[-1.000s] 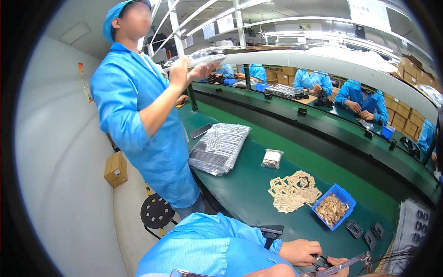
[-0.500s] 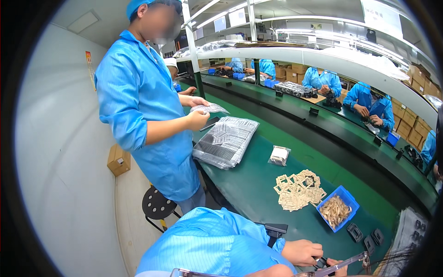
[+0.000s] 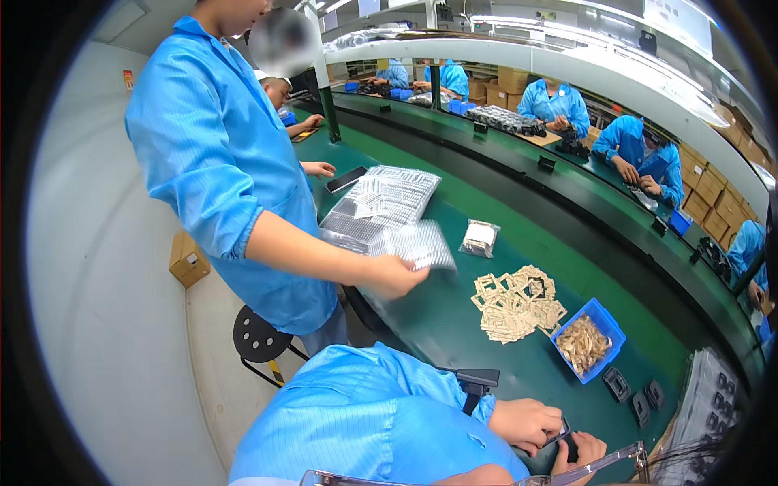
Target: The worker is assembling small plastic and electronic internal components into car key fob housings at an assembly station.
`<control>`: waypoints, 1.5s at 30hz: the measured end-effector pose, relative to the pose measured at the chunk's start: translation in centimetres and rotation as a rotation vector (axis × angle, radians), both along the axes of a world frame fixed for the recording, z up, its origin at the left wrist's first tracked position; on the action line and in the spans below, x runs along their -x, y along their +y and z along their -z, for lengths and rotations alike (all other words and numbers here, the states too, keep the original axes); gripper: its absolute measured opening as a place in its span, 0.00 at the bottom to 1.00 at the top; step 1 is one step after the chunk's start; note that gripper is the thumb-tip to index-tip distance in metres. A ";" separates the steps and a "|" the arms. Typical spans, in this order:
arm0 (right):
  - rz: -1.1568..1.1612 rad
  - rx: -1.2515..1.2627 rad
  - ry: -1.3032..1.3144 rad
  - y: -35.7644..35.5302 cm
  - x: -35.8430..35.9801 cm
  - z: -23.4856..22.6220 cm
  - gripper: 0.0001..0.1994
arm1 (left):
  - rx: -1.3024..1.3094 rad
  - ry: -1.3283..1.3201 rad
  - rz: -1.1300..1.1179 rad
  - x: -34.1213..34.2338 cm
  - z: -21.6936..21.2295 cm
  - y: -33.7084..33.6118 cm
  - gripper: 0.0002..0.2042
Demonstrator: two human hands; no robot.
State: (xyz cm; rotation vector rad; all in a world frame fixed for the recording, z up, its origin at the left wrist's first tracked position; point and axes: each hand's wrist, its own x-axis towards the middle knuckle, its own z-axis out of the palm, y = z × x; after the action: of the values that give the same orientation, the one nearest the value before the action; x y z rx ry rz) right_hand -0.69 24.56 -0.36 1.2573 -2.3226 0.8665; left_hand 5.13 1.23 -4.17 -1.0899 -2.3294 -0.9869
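At the lower right, my left hand (image 3: 525, 423) has its fingers bent down onto a small black plastic part (image 3: 559, 432) on the green table. My right hand (image 3: 585, 450) is curled against the near right side of the same part, partly hidden behind a clear glasses frame (image 3: 583, 470). Between them the fingers cover much of the part. Just beyond my right hand lie several black plastic housings (image 3: 617, 384). Further up is a blue bin (image 3: 613, 330) with tan strips (image 3: 582, 347) in it. Left of the bin lies a loose pile of cream frame-shaped pieces (image 3: 519, 306).
A co-worker in blue stands on the left, their hand (image 3: 395, 277) holding a blurred patterned sheet (image 3: 417, 243) over the table. Beside it lie a stack of bagged sheets (image 3: 405, 188), a phone (image 3: 346, 179) and a clear packet (image 3: 480, 237). Plastic with black parts (image 3: 713, 397) lies at the right edge.
The co-worker has reached out to the right with a sheet, which now hangs over the table. My hands stay at the black part, with the fingers slightly shifted. The whole view has shifted a little.
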 end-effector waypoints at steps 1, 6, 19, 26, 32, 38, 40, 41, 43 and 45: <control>0.019 -0.007 0.012 -0.7 -0.8 -0.8 0.10 | 0.002 -0.003 -0.041 -0.2 -0.4 0.0 0.15; 0.150 0.055 -0.012 -1.9 -2.0 1.9 0.10 | 0.075 0.018 -0.356 -0.7 0.0 0.5 0.15; 0.130 0.093 0.029 -1.6 -2.2 3.8 0.10 | 0.149 0.028 -0.460 -1.1 -0.1 0.6 0.18; 0.142 0.072 0.033 -1.9 -2.1 3.6 0.10 | 0.141 -0.008 -0.449 -1.0 -0.4 0.5 0.20; 0.138 0.043 0.037 -1.7 -1.9 3.9 0.10 | 0.170 -0.010 -0.451 -1.1 -0.3 0.5 0.22; 0.101 0.033 -0.057 -2.2 -1.8 2.8 0.05 | 0.293 0.031 -0.416 -0.9 0.0 0.7 0.23; 0.110 0.023 -0.113 -2.2 -1.7 2.5 0.03 | 0.358 0.026 -0.415 -0.7 -0.1 0.8 0.22; 0.114 0.018 -0.141 -2.3 -1.7 2.3 0.03 | 0.391 0.022 -0.415 -0.8 -0.2 0.9 0.22; 0.132 -0.003 -0.167 -2.7 -2.0 1.7 0.02 | 0.405 0.045 -0.407 -0.7 0.1 0.7 0.21; 0.136 -0.018 -0.182 -3.0 -2.1 1.2 0.03 | 0.358 0.050 -0.414 -0.7 0.0 0.8 0.20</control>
State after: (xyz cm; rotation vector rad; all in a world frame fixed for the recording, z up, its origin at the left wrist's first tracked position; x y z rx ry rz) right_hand 1.37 21.55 -1.60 1.0521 -2.5283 0.9509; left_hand 5.83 2.01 -4.19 -0.6870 -2.6031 -0.3979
